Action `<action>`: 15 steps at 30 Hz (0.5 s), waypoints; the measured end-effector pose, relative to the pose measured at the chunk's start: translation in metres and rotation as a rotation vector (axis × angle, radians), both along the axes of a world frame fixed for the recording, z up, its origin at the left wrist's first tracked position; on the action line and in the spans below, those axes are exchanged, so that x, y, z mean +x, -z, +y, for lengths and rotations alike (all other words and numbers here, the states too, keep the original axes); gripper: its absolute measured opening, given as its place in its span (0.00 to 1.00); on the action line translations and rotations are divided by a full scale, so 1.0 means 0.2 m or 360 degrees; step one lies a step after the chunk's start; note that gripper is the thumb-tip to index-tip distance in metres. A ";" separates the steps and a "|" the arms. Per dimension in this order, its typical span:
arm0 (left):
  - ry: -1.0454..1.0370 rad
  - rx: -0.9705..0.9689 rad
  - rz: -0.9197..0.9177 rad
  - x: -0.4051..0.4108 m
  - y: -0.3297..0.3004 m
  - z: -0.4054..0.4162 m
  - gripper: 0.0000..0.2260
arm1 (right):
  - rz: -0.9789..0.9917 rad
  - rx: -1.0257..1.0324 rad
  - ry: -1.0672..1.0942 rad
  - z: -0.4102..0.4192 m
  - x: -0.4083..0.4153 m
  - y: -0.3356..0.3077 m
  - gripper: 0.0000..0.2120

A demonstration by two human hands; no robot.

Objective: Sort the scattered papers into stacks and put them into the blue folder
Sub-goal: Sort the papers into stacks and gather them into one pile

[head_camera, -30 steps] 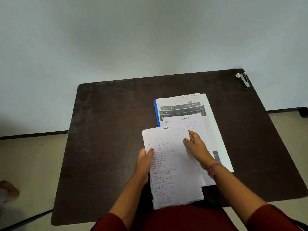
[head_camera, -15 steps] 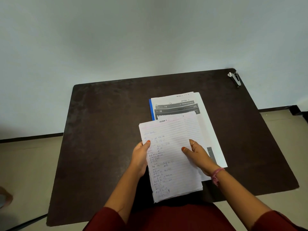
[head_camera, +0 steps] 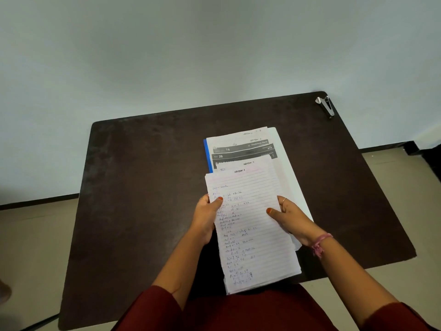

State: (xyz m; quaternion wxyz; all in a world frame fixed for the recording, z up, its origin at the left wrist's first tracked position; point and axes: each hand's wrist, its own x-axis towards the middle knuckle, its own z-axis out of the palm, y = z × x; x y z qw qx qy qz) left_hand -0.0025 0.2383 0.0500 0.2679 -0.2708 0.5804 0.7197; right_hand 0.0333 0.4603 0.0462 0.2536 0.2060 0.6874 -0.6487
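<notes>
Squaring lined stack [head_camera: 253,230]: both hands, L [head_camera: 205,217] & R [head_camera: 291,217], fingers pinching side edges to align sheets over blue folder [head_camera: 208,155].

Lined handwritten stack [head_camera: 253,230] over blue folder [head_camera: 207,155]

Two hands [head_camera: 207,218] [head_camera: 290,217], one handwritten paper stack [head_camera: 255,235], one blue folder [head_camera: 208,155], one stapler [head_camera: 326,106], one table [head_camera: 143,187].

Blue folder [head_camera: 207,156] mostly hidden under papers [head_camera: 241,149]; handwriting illegible.
</notes>
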 end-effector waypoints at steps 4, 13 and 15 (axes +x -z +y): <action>0.0063 -0.0043 0.0014 -0.03 -0.01 0.12 0.08 | -0.0005 0.0106 0.0022 0.12 0.02 0.02 0.14; -0.0005 -0.0190 0.0012 -0.07 -0.01 0.43 0.09 | -0.0006 0.0514 -0.0149 0.40 -0.08 0.07 0.24; 0.0005 -0.0232 -0.0021 -0.08 0.01 0.46 0.10 | 0.0011 0.0551 -0.0210 0.44 -0.11 0.08 0.23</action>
